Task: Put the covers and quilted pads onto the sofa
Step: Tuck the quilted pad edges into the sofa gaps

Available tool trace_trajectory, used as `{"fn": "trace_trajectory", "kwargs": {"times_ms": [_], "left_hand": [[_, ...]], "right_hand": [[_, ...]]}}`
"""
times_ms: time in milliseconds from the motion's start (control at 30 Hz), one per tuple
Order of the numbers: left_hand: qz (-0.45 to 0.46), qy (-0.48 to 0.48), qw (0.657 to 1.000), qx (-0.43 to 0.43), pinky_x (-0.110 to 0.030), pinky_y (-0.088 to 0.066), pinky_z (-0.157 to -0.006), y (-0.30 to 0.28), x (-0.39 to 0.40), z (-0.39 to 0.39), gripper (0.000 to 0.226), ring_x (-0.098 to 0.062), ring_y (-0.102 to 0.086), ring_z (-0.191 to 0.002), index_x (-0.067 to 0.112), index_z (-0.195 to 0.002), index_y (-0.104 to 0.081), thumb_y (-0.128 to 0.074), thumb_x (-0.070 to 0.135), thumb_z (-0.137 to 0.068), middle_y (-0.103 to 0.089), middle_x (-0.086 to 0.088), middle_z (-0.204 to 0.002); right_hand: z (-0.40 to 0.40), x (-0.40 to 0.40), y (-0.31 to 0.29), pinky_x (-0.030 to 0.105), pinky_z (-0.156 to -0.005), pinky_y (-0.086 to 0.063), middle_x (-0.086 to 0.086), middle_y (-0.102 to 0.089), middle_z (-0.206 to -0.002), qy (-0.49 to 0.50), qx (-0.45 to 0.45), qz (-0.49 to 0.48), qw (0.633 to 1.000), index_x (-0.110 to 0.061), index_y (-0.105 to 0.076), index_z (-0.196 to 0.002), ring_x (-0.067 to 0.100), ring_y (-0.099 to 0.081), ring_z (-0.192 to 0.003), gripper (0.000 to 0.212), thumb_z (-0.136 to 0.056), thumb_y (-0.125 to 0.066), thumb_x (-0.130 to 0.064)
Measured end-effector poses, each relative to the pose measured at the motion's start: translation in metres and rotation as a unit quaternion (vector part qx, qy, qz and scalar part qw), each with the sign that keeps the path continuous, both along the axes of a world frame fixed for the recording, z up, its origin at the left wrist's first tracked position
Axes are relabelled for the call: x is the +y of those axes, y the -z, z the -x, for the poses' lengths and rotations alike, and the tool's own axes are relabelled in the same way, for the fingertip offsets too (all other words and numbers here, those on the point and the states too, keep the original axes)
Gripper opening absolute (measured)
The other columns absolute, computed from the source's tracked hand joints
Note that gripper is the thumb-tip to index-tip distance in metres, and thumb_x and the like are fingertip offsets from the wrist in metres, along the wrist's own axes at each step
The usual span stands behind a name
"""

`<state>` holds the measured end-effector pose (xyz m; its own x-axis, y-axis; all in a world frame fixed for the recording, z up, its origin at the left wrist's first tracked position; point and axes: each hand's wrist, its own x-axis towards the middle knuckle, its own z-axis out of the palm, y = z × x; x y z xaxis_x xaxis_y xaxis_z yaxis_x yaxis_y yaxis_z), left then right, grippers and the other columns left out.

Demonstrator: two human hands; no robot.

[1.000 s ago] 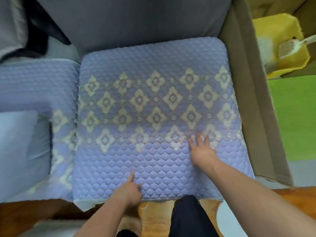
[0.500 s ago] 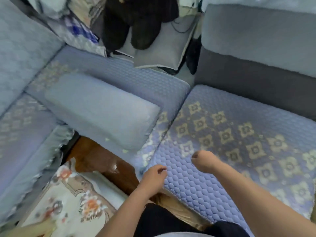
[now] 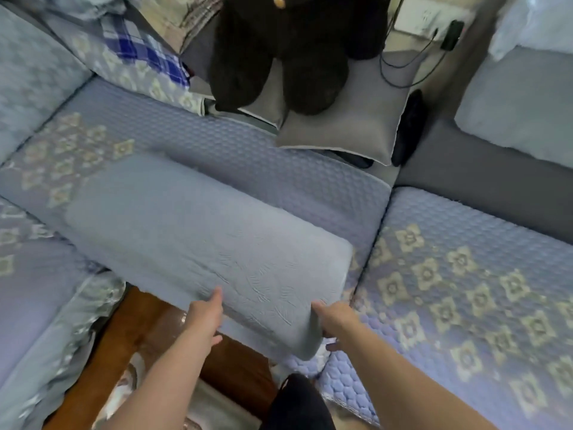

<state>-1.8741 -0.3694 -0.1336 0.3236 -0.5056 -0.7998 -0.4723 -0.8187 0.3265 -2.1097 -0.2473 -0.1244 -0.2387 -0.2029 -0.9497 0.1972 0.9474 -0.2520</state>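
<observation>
2 bare forearms point(image 3: 173, 361), no sleeves visible; dark black trousers point(image 3: 297, 405) below.

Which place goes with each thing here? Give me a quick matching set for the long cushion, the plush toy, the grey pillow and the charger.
Things:
1. long cushion
2. black plush toy
3. grey pillow
4. black charger

Places:
A. plugged in at the wall, top right
B. held at its near end by the left hand and right hand
C. under the plush toy, in the sofa corner
D. sitting on the grey pillow

Pairs: 1-B, 2-D, 3-C, 4-A
</observation>
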Motion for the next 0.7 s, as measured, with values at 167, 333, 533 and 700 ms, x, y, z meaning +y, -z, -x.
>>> {"fn": "trace_trajectory", "kwargs": {"times_ms": [167,333,533,700], "left_hand": [[-0.089,0.020,0.995,0.025,-0.039,-0.058,-0.074,0.016,-0.024,-0.012,0.054,-0.025,-0.067,-0.093,0.009,-0.119,-0.058,-0.067,0.054,-0.090,-0.066,-0.008,-0.107],[-0.081,-0.001,0.996,0.029,-0.030,-0.050,-0.057,0.038,-0.022,-0.010,0.048,-0.024,-0.065,-0.076,0.003,-0.111,-0.057,-0.060,0.049,-0.096,-0.069,-0.015,-0.096],[0.011,-0.013,0.996,0.091,-0.029,-0.037,-0.050,0.044,-0.012,-0.016,0.030,-0.024,-0.054,-0.063,0.003,-0.098,-0.059,-0.056,0.033,-0.102,-0.063,-0.015,-0.072],[0.122,-0.048,0.980,0.149,-0.038,-0.040,-0.064,-0.002,-0.008,0.005,0.034,-0.021,-0.046,-0.054,0.009,-0.074,-0.048,-0.059,0.024,-0.102,-0.051,-0.007,-0.061]], "right_hand": [[-0.015,-0.006,0.009,0.044,-0.068,-0.062,0.017,-0.065,-0.111,0.016,0.062,-0.030,0.998,-0.005,-0.060,-0.109,0.035,-0.065,-0.100,0.038,-0.092,-0.063,-0.038],[-0.016,-0.004,0.029,0.049,-0.079,-0.061,0.020,-0.065,-0.116,0.044,0.067,-0.024,0.997,-0.002,-0.062,-0.116,0.036,-0.066,-0.095,0.056,-0.083,-0.069,-0.046],[-0.029,0.002,0.009,0.038,-0.079,-0.059,0.010,-0.063,-0.104,0.027,0.073,-0.002,0.997,-0.014,-0.057,-0.098,0.025,-0.061,-0.088,0.017,-0.089,-0.059,-0.029],[0.001,0.010,-0.016,0.033,-0.060,-0.051,0.010,-0.056,-0.103,0.182,0.080,0.039,0.979,-0.009,-0.052,-0.112,0.027,-0.059,-0.087,0.029,-0.095,-0.053,-0.033]]}}
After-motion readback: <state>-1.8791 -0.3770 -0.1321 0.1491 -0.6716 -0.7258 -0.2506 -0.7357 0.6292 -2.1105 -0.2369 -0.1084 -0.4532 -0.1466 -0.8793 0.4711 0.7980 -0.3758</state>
